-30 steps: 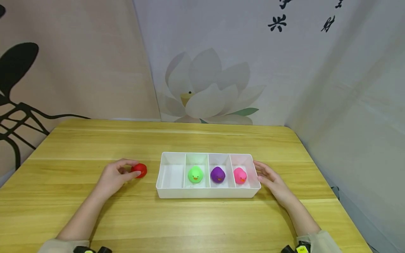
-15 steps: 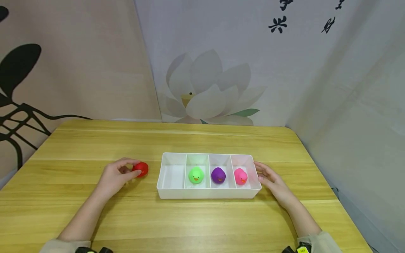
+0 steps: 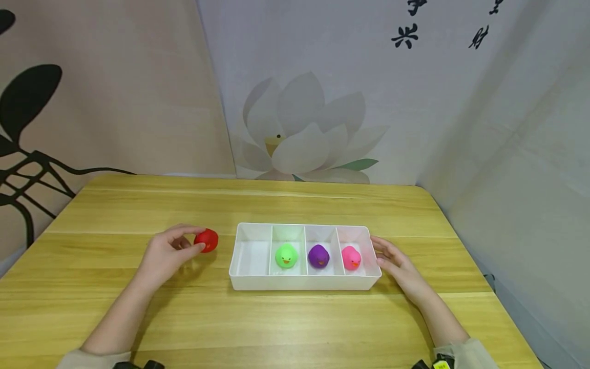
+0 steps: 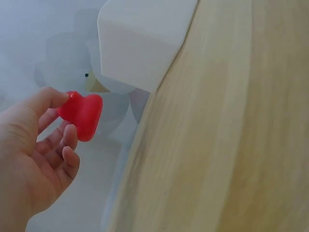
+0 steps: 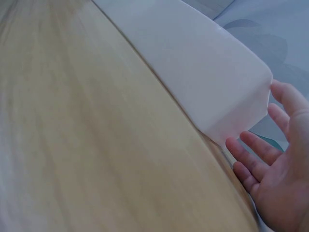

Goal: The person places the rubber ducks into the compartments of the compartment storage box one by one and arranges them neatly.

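Observation:
My left hand [image 3: 165, 254] pinches a small red rubber duck [image 3: 207, 241] between thumb and fingers, left of the tray and just above the table; its shadow falls beneath it. In the left wrist view the duck [image 4: 86, 116] shows side-on, its lower part free of the fingers. The white divided tray [image 3: 304, 283] holds a green duck [image 3: 287, 255], a purple duck [image 3: 319, 257] and a pink duck [image 3: 352, 258], one per compartment; its leftmost compartment is bare. At the tray's right end, my right hand [image 3: 400, 265] touches the wall with loosely spread fingers.
The tray stands on a wooden table [image 3: 276, 328]. Behind it hangs a pale cloth backdrop [image 3: 304, 46] with a printed lotus, and more cloth [image 3: 511, 128] closes off the right side.
My left hand has raised the red duck slightly off the table, a little further from me. The right hand and the tray hold their places.

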`<state>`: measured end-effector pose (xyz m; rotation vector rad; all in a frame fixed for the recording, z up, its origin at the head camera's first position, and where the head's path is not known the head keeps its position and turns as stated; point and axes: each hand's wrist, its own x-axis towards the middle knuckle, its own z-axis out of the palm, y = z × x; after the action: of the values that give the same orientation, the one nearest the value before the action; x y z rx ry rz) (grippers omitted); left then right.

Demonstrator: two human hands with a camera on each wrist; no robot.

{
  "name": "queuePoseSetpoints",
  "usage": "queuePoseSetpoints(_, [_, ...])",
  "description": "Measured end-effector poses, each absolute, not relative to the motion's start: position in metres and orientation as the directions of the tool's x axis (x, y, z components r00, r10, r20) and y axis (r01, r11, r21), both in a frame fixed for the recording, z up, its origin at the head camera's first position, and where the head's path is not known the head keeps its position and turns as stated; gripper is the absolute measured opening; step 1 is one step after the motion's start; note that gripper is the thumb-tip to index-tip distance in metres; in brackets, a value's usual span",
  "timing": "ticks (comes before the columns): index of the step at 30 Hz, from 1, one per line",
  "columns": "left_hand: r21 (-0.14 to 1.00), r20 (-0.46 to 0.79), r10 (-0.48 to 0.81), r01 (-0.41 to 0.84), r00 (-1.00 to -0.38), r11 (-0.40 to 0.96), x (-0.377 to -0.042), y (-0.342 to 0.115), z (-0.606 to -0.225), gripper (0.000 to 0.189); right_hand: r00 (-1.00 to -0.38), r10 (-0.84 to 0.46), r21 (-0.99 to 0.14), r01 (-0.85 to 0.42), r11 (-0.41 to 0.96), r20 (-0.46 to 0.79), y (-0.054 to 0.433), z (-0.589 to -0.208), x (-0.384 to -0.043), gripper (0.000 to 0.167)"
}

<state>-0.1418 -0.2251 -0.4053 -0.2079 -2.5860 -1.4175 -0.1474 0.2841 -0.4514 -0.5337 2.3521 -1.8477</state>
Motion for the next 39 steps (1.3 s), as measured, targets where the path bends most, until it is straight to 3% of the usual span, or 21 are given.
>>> queuePoseSetpoints(14, [0.834, 0.276, 0.082, 0.281, -0.958, 0.476, -0.137, -0.213, -0.379, 0.027, -0.936, -0.328, -0.957, -0.203, 0.207, 0.128, 0.283, -0.452, -0.149, 0.048])
queuePoseSetpoints(28, [0.868, 0.213, 0.248, 0.3, -0.945, 0.396, -0.143, -0.186, -0.361, 0.03, -0.932, -0.336, -0.958, -0.21, 0.195, 0.136, 0.282, -0.449, -0.148, 0.049])
queuePoseSetpoints(39, [0.894, 0.15, 0.335, 0.272, -0.93, 0.356, -0.156, -0.171, -0.37, 0.027, -0.937, -0.327, -0.955, -0.199, 0.218, 0.121, 0.284, -0.449, -0.147, 0.049])
